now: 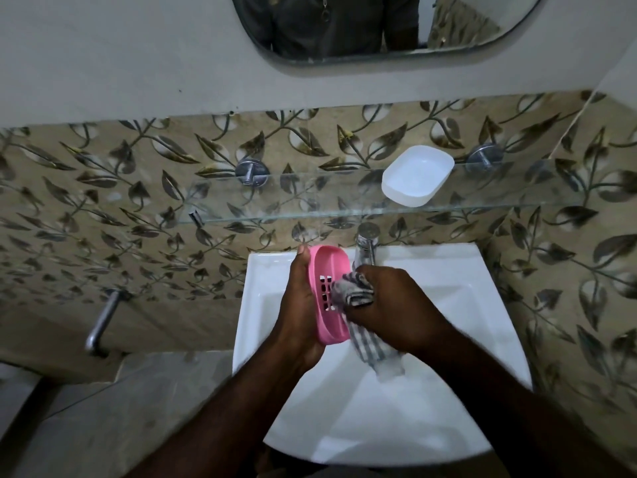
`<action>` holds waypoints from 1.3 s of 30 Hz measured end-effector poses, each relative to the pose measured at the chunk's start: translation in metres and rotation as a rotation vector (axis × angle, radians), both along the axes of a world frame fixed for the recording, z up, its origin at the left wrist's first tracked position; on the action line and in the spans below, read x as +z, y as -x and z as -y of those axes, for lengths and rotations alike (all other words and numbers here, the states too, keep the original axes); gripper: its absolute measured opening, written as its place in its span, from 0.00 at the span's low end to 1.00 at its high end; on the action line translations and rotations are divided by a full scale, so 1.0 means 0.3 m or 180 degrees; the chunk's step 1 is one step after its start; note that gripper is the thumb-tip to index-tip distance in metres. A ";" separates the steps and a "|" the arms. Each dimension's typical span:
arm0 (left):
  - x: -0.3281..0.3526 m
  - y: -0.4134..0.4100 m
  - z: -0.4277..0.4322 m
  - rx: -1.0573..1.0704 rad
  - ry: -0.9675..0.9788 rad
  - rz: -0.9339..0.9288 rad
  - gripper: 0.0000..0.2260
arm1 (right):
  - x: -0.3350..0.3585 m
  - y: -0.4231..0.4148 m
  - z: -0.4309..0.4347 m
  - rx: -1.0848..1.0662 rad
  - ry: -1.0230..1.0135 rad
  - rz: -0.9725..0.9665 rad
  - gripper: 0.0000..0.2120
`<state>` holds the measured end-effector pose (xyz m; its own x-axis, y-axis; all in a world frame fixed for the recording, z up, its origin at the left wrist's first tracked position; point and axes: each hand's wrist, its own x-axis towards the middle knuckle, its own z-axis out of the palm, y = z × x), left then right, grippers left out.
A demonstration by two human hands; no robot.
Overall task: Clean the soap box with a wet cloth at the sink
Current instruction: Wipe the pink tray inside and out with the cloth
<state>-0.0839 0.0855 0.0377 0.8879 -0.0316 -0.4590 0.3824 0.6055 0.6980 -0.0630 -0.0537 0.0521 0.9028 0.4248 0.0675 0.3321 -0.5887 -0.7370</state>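
The person stands at a white sink and both forearms reach over the basin. The left hand holds the pink soap box above the back part of the sink, just in front of the tap. The box stands on its long edge, with its open inside turned to the right. The palm is behind the box, the thumb lies over its far end, and the other fingers are hidden behind it, so the grip is a wide clasp around the back. Small drain slots are visible in the bottom of the box.

The right hand grips a grey and white checked cloth. Its fingers are curled tightly around the bunched part, and this bunch is pressed into the inside of the soap box, over the slots. The loose end of the cloth hangs down under the wrist, above the basin.

Above the sink there is a glass shelf on round metal holders. A white oval dish rests on the shelf, to the right, with the open side up. The wall tiles have a pattern of leaves. A metal pipe comes out of the wall at the left, well apart from the sink. At the top, the lower part of a mirror shows dark clothing.
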 end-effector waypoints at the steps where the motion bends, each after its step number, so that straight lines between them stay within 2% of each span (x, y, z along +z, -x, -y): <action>1: -0.002 -0.002 -0.001 0.0048 -0.0008 -0.0029 0.31 | 0.008 0.012 0.010 0.0255 0.0164 -0.0111 0.13; 3: -0.002 -0.008 0.001 0.0071 -0.0067 -0.0051 0.30 | 0.008 0.031 0.017 0.0389 0.0364 -0.0108 0.14; 5: -0.003 -0.010 0.003 0.0084 -0.0065 -0.0062 0.30 | -0.006 0.031 0.001 0.0219 0.0354 0.0220 0.14; 8: -0.008 -0.008 0.014 -0.0098 0.0017 -0.0028 0.32 | -0.030 0.006 -0.035 -0.0483 -0.0137 0.0551 0.09; 10: -0.006 0.009 0.032 -0.0234 0.0076 -0.0025 0.31 | -0.024 -0.021 -0.042 -0.0818 -0.0323 0.0542 0.08; 12: -0.014 0.012 0.025 -0.0225 0.0238 0.0009 0.30 | -0.003 -0.043 -0.031 -0.0885 -0.0811 0.0047 0.06; 14: -0.028 -0.001 -0.004 -0.0124 0.0317 0.0081 0.31 | 0.019 -0.054 0.014 -0.1022 -0.1641 -0.0290 0.05; 16: -0.040 -0.013 -0.042 0.0025 0.0365 0.0105 0.32 | 0.034 -0.047 0.070 -0.1358 -0.2135 0.0193 0.06; 17: -0.047 -0.017 -0.054 0.0092 0.0376 0.0088 0.34 | 0.021 -0.053 0.100 -0.1553 -0.2025 0.0641 0.08; 18: -0.055 -0.018 -0.061 0.0135 0.0402 0.0063 0.35 | -0.001 -0.062 0.128 -0.1725 -0.1567 0.1009 0.11; 19: -0.062 -0.017 -0.063 0.0134 0.0456 0.0034 0.36 | -0.021 -0.072 0.144 -0.1814 -0.0896 0.1116 0.16; 20: -0.069 -0.011 -0.061 0.0112 0.0534 0.0006 0.36 | -0.046 -0.078 0.156 -0.1824 -0.0170 0.0837 0.19; 21: -0.078 -0.006 -0.058 0.0077 0.0648 -0.0010 0.37 | -0.069 -0.078 0.169 -0.1841 0.0251 0.0496 0.21; 22: -0.084 0.002 -0.058 0.0028 0.0757 -0.0026 0.39 | -0.077 -0.065 0.178 -0.1890 0.0267 0.0368 0.19; 23: -0.087 0.006 -0.058 -0.0038 0.0841 -0.0007 0.41 | -0.077 -0.054 0.177 -0.1955 -0.0003 0.0494 0.16; 26: -0.081 0.014 -0.055 -0.0244 0.1016 0.0247 0.45 | -0.038 -0.005 0.146 -0.2158 -0.1182 0.1246 0.13; 28: -0.076 0.010 -0.051 -0.0367 0.0985 0.0303 0.45 | -0.045 -0.012 0.124 -0.2048 -0.1396 0.0851 0.11; 30: -0.080 0.003 -0.045 -0.0360 0.0885 0.0248 0.45 | -0.051 -0.019 0.122 -0.1734 -0.1233 0.0116 0.07; 31: -0.081 -0.004 -0.047 -0.0347 0.0859 0.0189 0.44 | -0.045 -0.010 0.124 -0.1510 -0.1199 0.0041 0.07; 34: -0.076 -0.023 -0.045 -0.0260 0.0856 0.0064 0.37 | -0.002 0.039 0.109 -0.0368 -0.1238 0.0284 0.10; 36: -0.072 -0.022 -0.031 -0.0254 0.0773 -0.0049 0.36 | 0.019 0.062 0.077 0.0535 -0.0684 0.0329 0.09; 37: -0.074 -0.020 -0.023 -0.0281 0.0740 -0.0097 0.38 | 0.019 0.064 0.063 0.0841 -0.0344 0.0291 0.11; 39: -0.083 -0.014 -0.014 -0.0296 0.0721 -0.0179 0.43 | 0.016 0.059 0.038 0.1002 0.0140 0.0287 0.17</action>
